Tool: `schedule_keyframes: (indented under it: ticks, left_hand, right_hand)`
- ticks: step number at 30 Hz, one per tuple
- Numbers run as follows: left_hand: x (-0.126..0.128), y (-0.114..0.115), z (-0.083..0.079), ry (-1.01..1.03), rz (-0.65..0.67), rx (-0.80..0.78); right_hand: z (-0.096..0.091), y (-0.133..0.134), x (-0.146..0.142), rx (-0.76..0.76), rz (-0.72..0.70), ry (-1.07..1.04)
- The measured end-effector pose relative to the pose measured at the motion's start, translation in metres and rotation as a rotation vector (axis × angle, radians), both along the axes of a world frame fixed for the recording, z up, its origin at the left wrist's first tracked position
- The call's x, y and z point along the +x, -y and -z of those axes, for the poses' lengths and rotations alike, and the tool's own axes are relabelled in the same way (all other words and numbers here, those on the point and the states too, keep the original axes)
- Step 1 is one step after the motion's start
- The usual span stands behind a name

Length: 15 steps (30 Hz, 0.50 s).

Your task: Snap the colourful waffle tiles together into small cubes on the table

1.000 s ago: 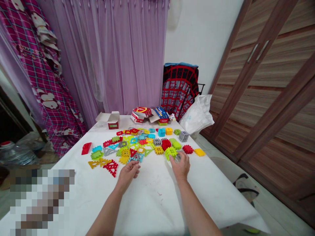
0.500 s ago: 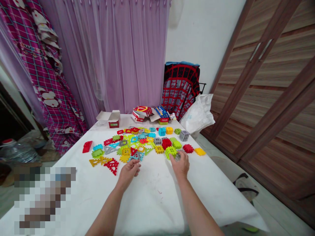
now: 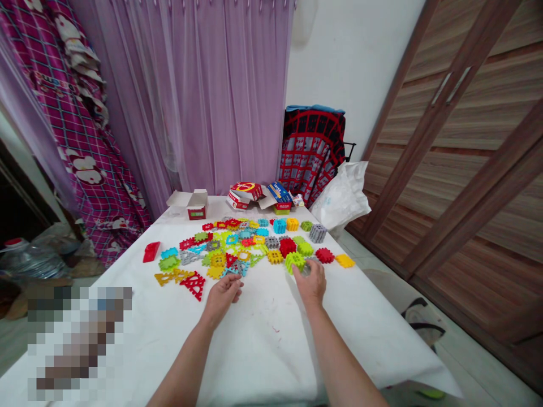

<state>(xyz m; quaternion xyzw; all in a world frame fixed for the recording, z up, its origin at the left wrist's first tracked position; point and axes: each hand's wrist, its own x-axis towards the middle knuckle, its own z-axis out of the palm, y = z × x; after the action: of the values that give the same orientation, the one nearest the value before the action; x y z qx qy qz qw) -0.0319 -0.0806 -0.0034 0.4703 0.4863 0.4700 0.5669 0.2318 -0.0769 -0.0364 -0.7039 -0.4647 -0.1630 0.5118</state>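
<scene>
My right hand (image 3: 311, 282) has its thumb against a lime-green toothed building block (image 3: 294, 262), with the fingers curved round its right side. A grey piece shows partly behind those fingers. My left hand (image 3: 223, 294) is loosely curled over the table, thumb close to the fingers, and nothing shows in it. Just beyond it lie blue and red lattice pieces and a yellow piece (image 3: 215, 272). A red triangular lattice piece (image 3: 194, 285) rests to its left. Near the right hand are a red block (image 3: 287, 246), a yellow block (image 3: 275, 257) and a red toothed piece (image 3: 325, 255).
Many coloured pieces are spread over the white-covered table (image 3: 263, 350). Behind them stand an open small box (image 3: 197, 205), a red box (image 3: 246, 192) and a blue box (image 3: 279, 193). A white sack (image 3: 341, 195) leans by the far right corner. A red piece (image 3: 151, 252) lies left.
Both hands stay almost where they were, the right one still at the lime-green block. Only a slight shift of the view shows.
</scene>
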Motion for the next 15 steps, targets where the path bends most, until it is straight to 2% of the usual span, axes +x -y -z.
schedule_keyframes:
  ticks: [15]
  left_hand:
    - [-0.0004,0.002,-0.0041,-0.035,0.002,0.002]
  right_hand:
    - [0.0017,-0.0013,0.0003,-0.023,0.007,-0.012]
